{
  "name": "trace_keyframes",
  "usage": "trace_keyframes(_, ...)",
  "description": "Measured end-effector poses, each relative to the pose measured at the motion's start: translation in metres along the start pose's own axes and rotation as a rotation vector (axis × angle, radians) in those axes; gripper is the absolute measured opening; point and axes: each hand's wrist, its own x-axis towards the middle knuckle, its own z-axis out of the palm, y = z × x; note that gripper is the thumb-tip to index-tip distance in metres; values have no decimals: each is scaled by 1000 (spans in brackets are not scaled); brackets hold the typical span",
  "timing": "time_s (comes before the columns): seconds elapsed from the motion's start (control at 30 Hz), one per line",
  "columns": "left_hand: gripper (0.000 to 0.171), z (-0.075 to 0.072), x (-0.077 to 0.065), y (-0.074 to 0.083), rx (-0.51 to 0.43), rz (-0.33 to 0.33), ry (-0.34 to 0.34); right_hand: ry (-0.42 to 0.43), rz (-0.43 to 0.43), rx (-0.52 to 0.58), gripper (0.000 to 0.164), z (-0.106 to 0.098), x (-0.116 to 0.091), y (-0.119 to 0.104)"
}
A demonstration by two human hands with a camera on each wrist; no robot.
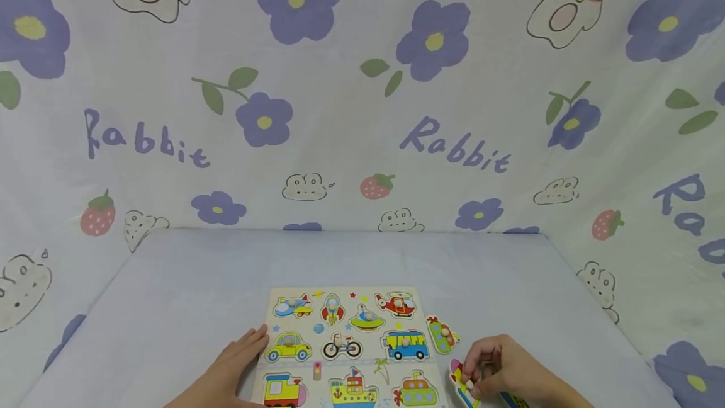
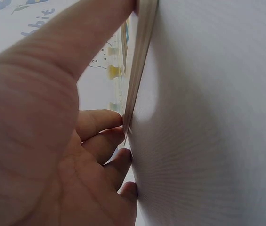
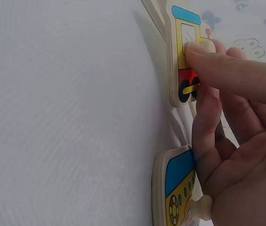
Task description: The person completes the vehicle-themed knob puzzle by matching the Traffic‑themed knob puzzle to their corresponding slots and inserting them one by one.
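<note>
A wooden puzzle board [image 1: 294, 367] lies at the front of the table. My left hand [image 1: 235, 364] rests at its left side, fingertips against the edge and thumb at the near edge, as the left wrist view shows. At the board's right, my right hand [image 1: 498, 367] pinches the knob of a train puzzle piece [image 3: 183, 61] between thumb and fingers. The piece is tilted up on its side in the right wrist view. Below that hand lies a ship puzzle piece [image 3: 175, 188] with its own knob. A submarine puzzle piece [image 1: 440, 335] lies beside the board's right edge.
Knobbed vehicle pieces, among them a yellow car [image 1: 289, 348], a bus [image 1: 405, 346] and a helicopter [image 1: 396, 305], sit in the upper two rows. Train, ship and submarine pictures [image 1: 416, 393] fill the bottom row. A patterned rabbit curtain [image 1: 340, 80] encloses the pale table [image 1: 209, 282].
</note>
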Motion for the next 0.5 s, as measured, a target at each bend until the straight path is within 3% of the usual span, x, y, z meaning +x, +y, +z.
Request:
trace_keyframes(0.2, 113, 2, 0, -2, 20, 47, 12, 61, 27, -22, 25, 6, 1, -7)
trace_keyframes(0.3, 114, 3, -1, -2, 4, 32, -1, 77, 27, -33, 25, 11, 5, -11)
trace_keyframes(0.5, 114, 1, -1, 0, -29, -7, -16, 161, -78, -53, 28, 20, 19, -23)
